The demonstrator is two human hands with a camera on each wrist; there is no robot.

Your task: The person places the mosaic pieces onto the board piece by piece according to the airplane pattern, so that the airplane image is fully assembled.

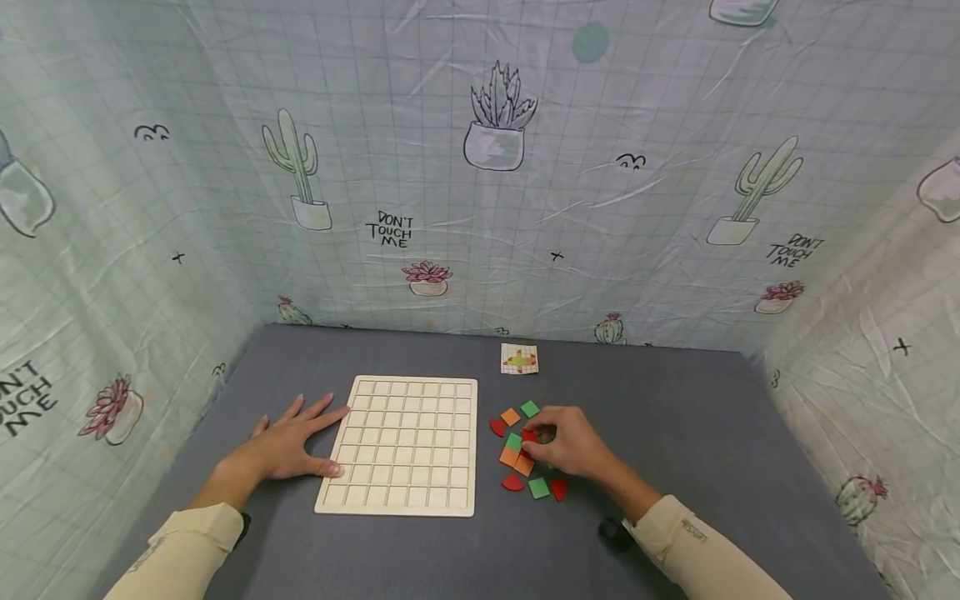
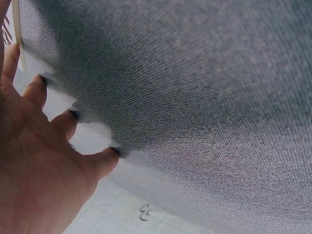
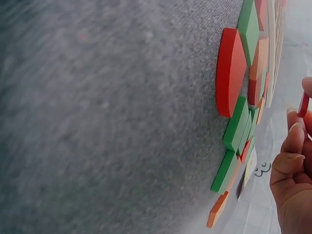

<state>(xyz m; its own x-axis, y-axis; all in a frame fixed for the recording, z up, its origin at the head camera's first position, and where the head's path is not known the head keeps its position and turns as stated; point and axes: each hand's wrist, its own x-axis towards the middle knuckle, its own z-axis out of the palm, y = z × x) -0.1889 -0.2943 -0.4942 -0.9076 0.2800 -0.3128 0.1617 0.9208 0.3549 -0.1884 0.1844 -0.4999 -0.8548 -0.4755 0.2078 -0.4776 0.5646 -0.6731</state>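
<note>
My left hand (image 1: pixel 281 446) lies with fingers spread at the left side of a pale wooden grid board (image 1: pixel 401 446), its thumb and index finger at the board's edge. In the left wrist view, the other fingertips of that hand (image 2: pixel 44 161) rest on the grey table. My right hand (image 1: pixel 572 442) is over a loose group of coloured tiles and pinches a small red piece (image 3: pixel 304 103) between thumb and fingers. Below it lie green squares (image 1: pixel 539 487), orange squares (image 1: pixel 510 417) and red rounded pieces (image 1: pixel 513 482). Part of the group is hidden under the hand.
A small card (image 1: pixel 519 359) printed with a coloured grid pattern lies behind the tiles. The grey table (image 1: pixel 675 417) meets a cactus-print cloth (image 1: pixel 555 208) at the back and both sides. A dark band (image 1: pixel 615 534) shows beside my right sleeve.
</note>
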